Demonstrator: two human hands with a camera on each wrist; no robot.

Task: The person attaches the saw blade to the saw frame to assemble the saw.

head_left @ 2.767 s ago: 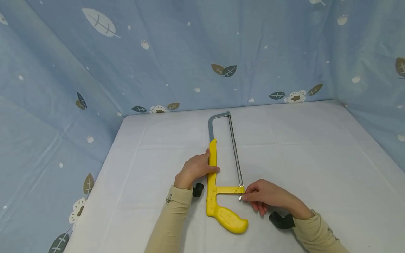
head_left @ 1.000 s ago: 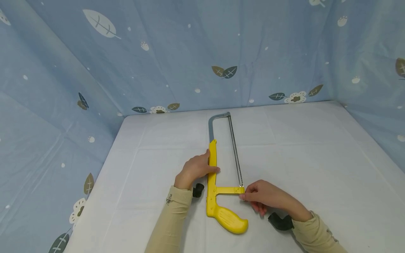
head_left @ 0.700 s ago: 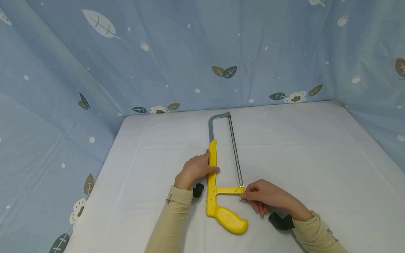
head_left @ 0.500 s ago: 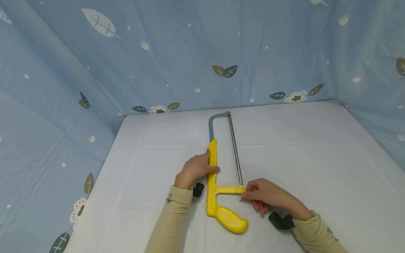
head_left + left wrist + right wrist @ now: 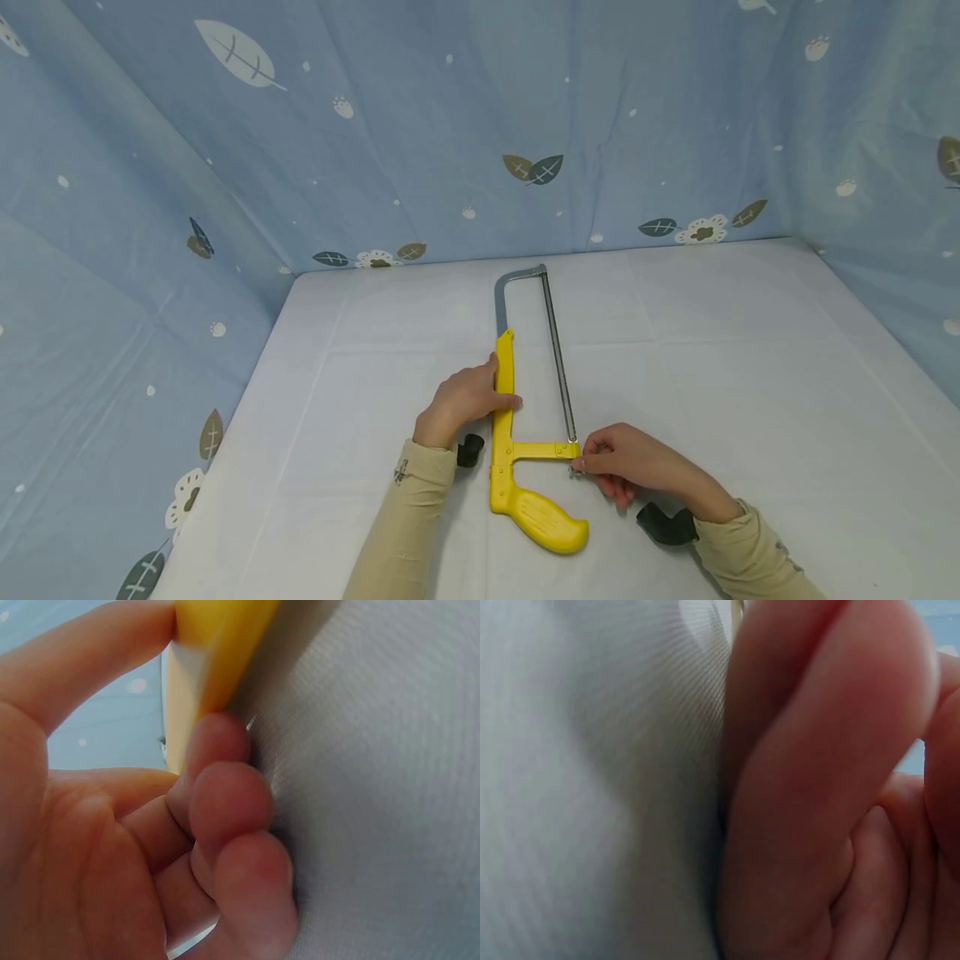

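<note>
A hacksaw point(image 5: 547, 523) with a yellow handle and a grey front arm lies flat on the white-covered table. Its blade point(image 5: 557, 358) runs along the right side. My left hand point(image 5: 463, 397) grips the yellow frame bar, thumb across the top; the left wrist view shows thumb and fingers at the yellow frame point(image 5: 225, 645), other fingertips down on the cloth. At the blade's near end, my right hand point(image 5: 630, 458) pinches a small metal wing nut point(image 5: 575, 472), mostly covered by the thumb. Only curled right-hand fingers point(image 5: 802, 772) show against the cloth in the right wrist view.
The white cloth point(image 5: 735, 358) covers the table around the saw. Blue patterned curtains point(image 5: 450, 133) hang along the back and both sides. A black wrist device point(image 5: 666, 525) sits under the right wrist, another point(image 5: 470, 451) under the left.
The right fingers shift slightly around the wing nut, which turns and shows at differing angles. The saw and the left hand stay in place.
</note>
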